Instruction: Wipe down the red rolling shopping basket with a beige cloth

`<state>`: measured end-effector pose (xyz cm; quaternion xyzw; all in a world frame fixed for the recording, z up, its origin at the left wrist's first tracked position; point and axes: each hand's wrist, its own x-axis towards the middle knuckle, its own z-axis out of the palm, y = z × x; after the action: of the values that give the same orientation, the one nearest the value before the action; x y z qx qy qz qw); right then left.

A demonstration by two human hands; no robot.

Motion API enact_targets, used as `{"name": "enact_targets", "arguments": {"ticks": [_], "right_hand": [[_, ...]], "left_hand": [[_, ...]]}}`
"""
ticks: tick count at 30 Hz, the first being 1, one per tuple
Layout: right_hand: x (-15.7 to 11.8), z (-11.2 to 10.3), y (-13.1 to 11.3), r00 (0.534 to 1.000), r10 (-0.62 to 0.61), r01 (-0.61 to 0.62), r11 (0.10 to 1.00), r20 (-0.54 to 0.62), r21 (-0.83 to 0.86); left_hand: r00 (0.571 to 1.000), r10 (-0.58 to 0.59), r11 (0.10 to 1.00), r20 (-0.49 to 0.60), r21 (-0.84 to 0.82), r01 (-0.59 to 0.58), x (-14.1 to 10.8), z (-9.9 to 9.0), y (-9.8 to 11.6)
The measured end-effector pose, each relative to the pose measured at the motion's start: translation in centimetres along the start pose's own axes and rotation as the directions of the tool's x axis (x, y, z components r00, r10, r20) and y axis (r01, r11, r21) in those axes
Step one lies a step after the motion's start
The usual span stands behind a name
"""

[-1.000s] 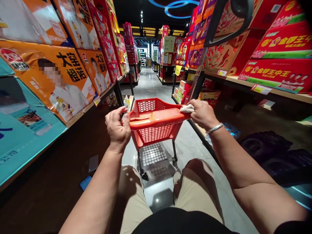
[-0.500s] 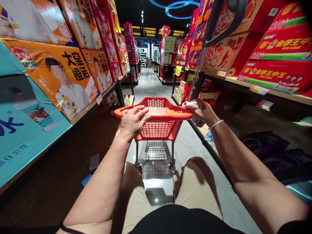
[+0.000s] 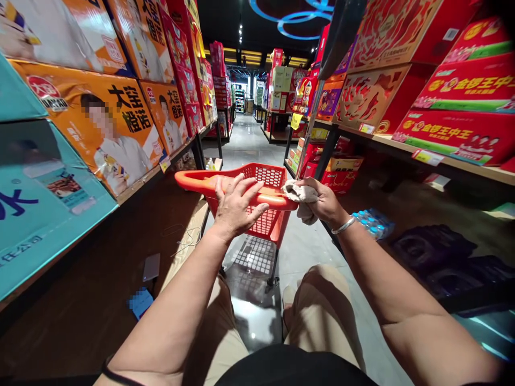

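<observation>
A red plastic shopping cart (image 3: 193, 181) with a mesh basket stands in front of my knees, turned at an angle. My left hand (image 3: 235, 209) lies over its near rim with the fingers spread. At the rim's right end, my right hand (image 3: 328, 205) is closed around a bunched whitish cloth (image 3: 300, 191), which touches the red plastic. A metal pole (image 3: 310, 128) with a dark top rises just behind the cloth; I cannot tell whether it belongs to the cart. The hand hides part of the rim.
Orange drink cartons (image 3: 120, 126) and a turquoise box (image 3: 60, 209) line the left shelf. Red boxes (image 3: 458, 134) fill the right shelf, with shrink-wrapped bottles (image 3: 372, 222) below. A phone-like grey object (image 3: 152, 267) lies low on the left. A tiled aisle (image 3: 245, 134) runs ahead.
The cart has turned, its rim's left end swinging left and its right end coming nearer. My right hand moved left with the cloth; my left hand shifted right, fingers spreading wider. The pole moved left.
</observation>
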<state>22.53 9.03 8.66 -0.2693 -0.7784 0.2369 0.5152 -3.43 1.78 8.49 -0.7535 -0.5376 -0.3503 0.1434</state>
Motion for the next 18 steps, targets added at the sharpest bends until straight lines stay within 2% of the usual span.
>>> {"name": "enact_targets", "arguments": {"ticks": [4, 6, 8, 10, 13, 15, 18], "right_hand": [[-0.8, 1.4, 2.4, 0.990, -0.090, 0.091, 0.996, -0.106, -0.003], [-1.2, 2.2, 2.1, 0.974, -0.128, 0.121, 0.992, -0.185, -0.048], [-1.3, 2.7, 0.9, 0.963, -0.161, 0.147, 0.986, -0.217, -0.076], [-1.3, 2.9, -0.8, 0.958, -0.222, 0.212, 0.975, -0.180, -0.074], [-1.2, 2.8, -2.2, 0.934, -0.352, 0.349, 0.935, -0.056, -0.067], [-1.5, 2.8, -1.7, 0.915, -0.404, 0.402, 0.912, -0.009, -0.076], [-2.8, 2.8, 0.3, 0.930, -0.363, 0.356, 0.929, -0.058, -0.103]], "left_hand": [[1.000, 0.015, 1.000, -0.007, -0.007, -0.015, 0.1, 0.3, 0.0], [1.000, 0.010, 1.000, -0.009, -0.012, -0.010, 0.1, 0.3, -0.3], [1.000, 0.004, 1.000, -0.006, -0.016, -0.005, 0.1, 0.2, -0.4], [1.000, -0.003, 1.000, 0.001, -0.019, 0.003, 0.1, 0.0, -0.5], [1.000, -0.015, 0.999, 0.002, -0.028, 0.015, 0.0, -0.2, -0.8], [1.000, -0.019, 0.999, -0.001, -0.035, 0.019, 0.0, -0.3, -1.0], [1.000, -0.007, 0.999, 0.004, -0.040, 0.007, -0.1, -0.5, -1.4]]}}
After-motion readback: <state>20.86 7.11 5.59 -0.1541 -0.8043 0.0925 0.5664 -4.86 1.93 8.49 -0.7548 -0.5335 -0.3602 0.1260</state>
